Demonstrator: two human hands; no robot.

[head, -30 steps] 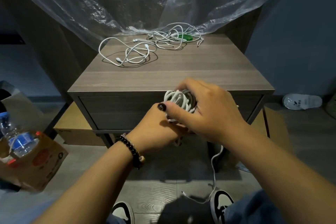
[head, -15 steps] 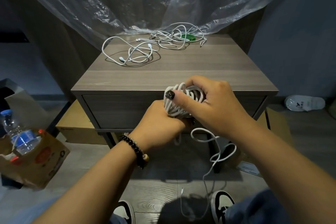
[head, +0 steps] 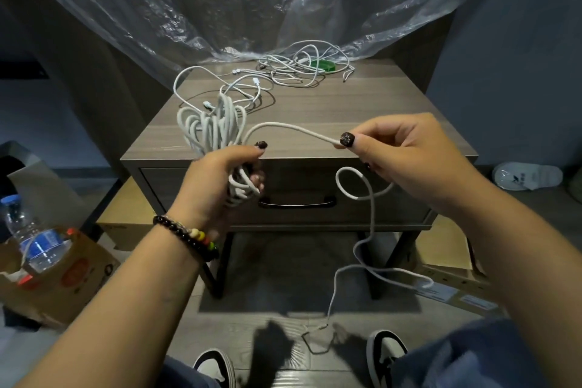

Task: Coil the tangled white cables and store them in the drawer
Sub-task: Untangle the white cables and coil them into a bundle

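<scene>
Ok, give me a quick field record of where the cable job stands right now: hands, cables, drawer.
left hand: grips coiled bundle
right hand: pinches loose tail, which trails to floor
cables on nightstand: two tangles, near and far
drawer: closed
stored so far: nothing visible

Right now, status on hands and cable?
Left hand grips coiled cable. Right hand pinches its loose tail. Drawer shut.

L hand (head: 217, 176) fist, gripping | R hand (head: 406, 151) thumb-finger pinch
</scene>
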